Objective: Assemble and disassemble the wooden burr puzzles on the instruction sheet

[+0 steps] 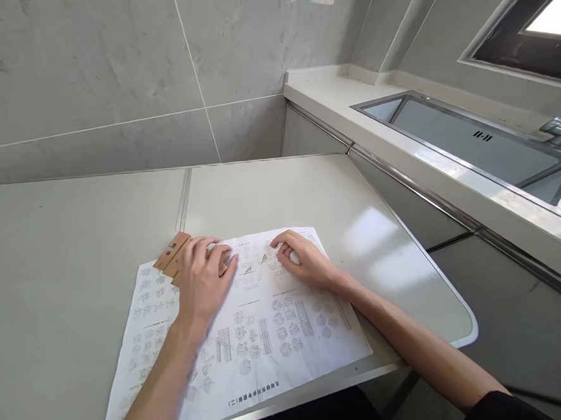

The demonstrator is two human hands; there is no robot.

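Observation:
A large white sheet [269, 337] printed with grey diagrams lies on the pale table [74, 248]. My left hand [202, 281] rests palm down on the sheet's upper left part, fingers stretched out, open. Its fingertips reach thin brown wooden pieces [172, 254] with small cut-outs, which lie partly under the hand at the sheet's top left corner. My right hand [302, 259] lies on the sheet's upper middle, fingers curled down with the tips touching the paper; whether they pinch anything small is not visible.
A grey tiled wall [111, 87] rises behind the table. To the right runs a higher white counter [330, 86] with a steel sink [471, 141]. The table's rounded right corner [468, 331] borders a gap above dark floor.

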